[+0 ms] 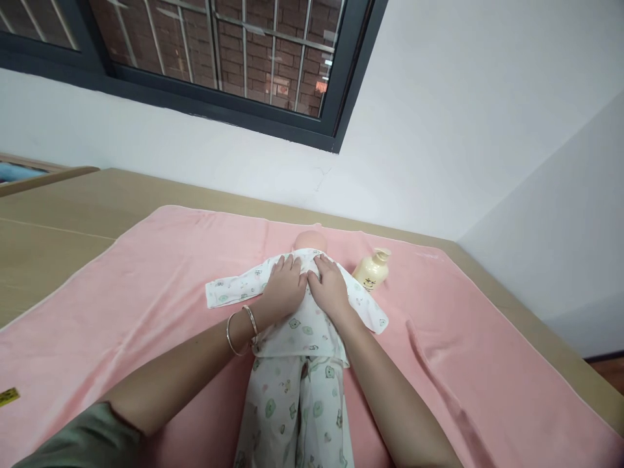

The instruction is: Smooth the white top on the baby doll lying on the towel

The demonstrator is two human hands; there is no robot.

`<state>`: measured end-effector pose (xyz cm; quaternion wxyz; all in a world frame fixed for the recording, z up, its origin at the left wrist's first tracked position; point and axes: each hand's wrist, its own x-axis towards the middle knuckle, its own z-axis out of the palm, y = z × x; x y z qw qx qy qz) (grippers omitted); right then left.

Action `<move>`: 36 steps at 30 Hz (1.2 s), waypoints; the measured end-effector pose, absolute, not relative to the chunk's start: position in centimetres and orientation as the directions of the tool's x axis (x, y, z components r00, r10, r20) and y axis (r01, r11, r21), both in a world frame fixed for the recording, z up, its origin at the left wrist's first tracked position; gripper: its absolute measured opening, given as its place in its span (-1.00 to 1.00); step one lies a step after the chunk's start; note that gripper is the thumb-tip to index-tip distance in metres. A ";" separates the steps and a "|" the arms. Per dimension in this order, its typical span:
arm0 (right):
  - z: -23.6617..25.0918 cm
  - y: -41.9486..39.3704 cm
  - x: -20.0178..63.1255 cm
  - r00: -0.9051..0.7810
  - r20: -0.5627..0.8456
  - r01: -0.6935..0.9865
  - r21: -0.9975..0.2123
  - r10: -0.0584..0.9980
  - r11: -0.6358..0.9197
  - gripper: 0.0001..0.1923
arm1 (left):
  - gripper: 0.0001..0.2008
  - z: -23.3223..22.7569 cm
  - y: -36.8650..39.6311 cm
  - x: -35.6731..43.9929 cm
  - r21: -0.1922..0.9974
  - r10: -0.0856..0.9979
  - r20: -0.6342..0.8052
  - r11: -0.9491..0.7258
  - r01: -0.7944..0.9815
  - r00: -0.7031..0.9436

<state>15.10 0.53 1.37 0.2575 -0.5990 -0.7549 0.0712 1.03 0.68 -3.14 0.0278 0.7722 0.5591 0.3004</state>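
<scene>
A baby doll lies stretched out with its bald head away from me; whether it faces up or down I cannot tell. It wears a white long-sleeved top and matching trousers, both printed with small green and brown figures. My left hand, with bangles at the wrist, rests flat on the upper part of the top. Beside it my right hand lies flat too, fingers stretched toward the neck. The two thumbs nearly meet. Both sleeves spread outward.
A cream pump bottle leans beside the right sleeve. Under everything is a creased pink blanket on a wooden surface. White wall and a dark-framed barred window stand behind. A yellow label shows at the far left.
</scene>
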 end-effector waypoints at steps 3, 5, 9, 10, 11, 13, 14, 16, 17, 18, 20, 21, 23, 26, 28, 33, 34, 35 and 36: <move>0.8 0.4 14.7 -0.122 0.360 0.856 -0.433 0.925 0.281 -0.49 | -0.48 -2.9 1.2 0.7 0.437 0.895 0.398 -0.376 0.817 0.199; 0.7 0.3 14.2 -0.103 0.383 0.858 -0.432 0.918 0.277 -0.50 | -0.49 -2.5 1.6 0.5 0.478 0.909 0.371 -0.362 0.800 0.190; 0.8 0.3 13.4 -0.076 0.394 0.884 -0.398 0.916 0.244 -0.52 | -0.51 -1.6 2.2 0.3 0.506 0.926 0.333 -0.334 0.795 0.178; 0.9 0.1 13.1 -0.072 0.386 0.894 -0.383 0.920 0.231 -0.52 | -0.51 -1.5 2.3 0.3 0.502 0.925 0.335 -0.339 0.796 0.182; 1.0 -0.1 12.8 -0.070 0.375 0.906 -0.363 0.925 0.215 -0.52 | -0.52 -1.4 2.4 0.2 0.495 0.921 0.341 -0.347 0.796 0.189; 1.2 -0.9 12.2 -0.080 0.347 0.932 -0.308 0.935 0.193 -0.50 | -0.54 -1.2 2.5 0.0 0.472 0.908 0.362 -0.374 0.798 0.211; 1.3 -1.3 12.0 -0.096 0.329 0.942 -0.275 0.939 0.192 -0.50 | -0.55 -1.2 2.7 -0.2 0.459 0.902 0.369 -0.387 0.800 0.224; 1.7 -2.1 11.6 -0.138 0.291 0.954 -0.218 0.947 0.206 -0.48 | -0.57 -1.1 2.8 -0.6 0.430 0.894 0.374 -0.402 0.808 0.246; 1.9 -2.4 11.6 -0.162 0.273 0.954 -0.202 0.948 0.221 -0.47 | -0.57 -1.1 2.8 -0.7 0.412 0.889 0.376 -0.412 0.813 0.260; 2.1 -2.5 11.7 -0.185 0.255 0.951 -0.197 0.949 0.238 -0.47 | -0.58 -1.1 2.7 -0.7 0.390 0.883 0.381 -0.424 0.818 0.276; 2.5 -2.3 12.2 -0.210 0.228 0.940 -0.222 0.951 0.260 -0.48 | -0.57 -1.2 1.9 -0.4 0.334 0.865 0.401 -0.445 0.831 0.302; 2.7 -1.9 12.7 -0.213 0.220 0.933 -0.245 0.952 0.265 -0.49 | -0.56 -1.3 1.4 -0.1 0.303 0.856 0.415 -0.449 0.841 0.308; 2.9 -0.9 13.8 -0.206 0.214 0.919 -0.293 0.955 0.264 -0.53 | -0.54 -1.5 0.1 0.7 0.250 0.846 0.438 -0.440 0.863 0.304; 2.9 0.5 15.2 -0.229 0.219 0.896 -0.333 0.948 0.293 -0.57 | -0.52 -1.4 -1.4 1.5 0.209 0.836 0.448 -0.444 0.871 0.318; 3.0 0.7 15.4 -0.245 0.210 0.893 -0.332 0.946 0.305 -0.56 | -0.53 -0.9 -1.4 1.2 0.225 0.825 0.430 -0.492 0.841 0.368; 3.5 -1.9 13.4 -0.227 0.150 0.936 -0.240 0.962 0.258 -0.44 | -0.58 0.7 1.7 -1.2 0.397 0.854 0.336 -0.510 0.763 0.397; 3.6 -2.6 12.9 -0.241 0.142 0.937 -0.224 0.960 0.269 -0.43 | -0.58 0.8 2.3 -1.6 0.426 0.862 0.319 -0.502 0.753 0.395; 3.7 -3.2 12.5 -0.255 0.140 0.936 -0.213 0.957 0.281 -0.42 | -0.57 0.8 2.7 -1.9 0.441 0.866 0.309 -0.497 0.748 0.393; 3.8 -3.6 12.2 -0.267 0.141 0.934 -0.207 0.953 0.293 -0.42 | -0.56 0.7 3.0 -2.0 0.436 0.868 0.304 -0.494 0.752 0.393</move>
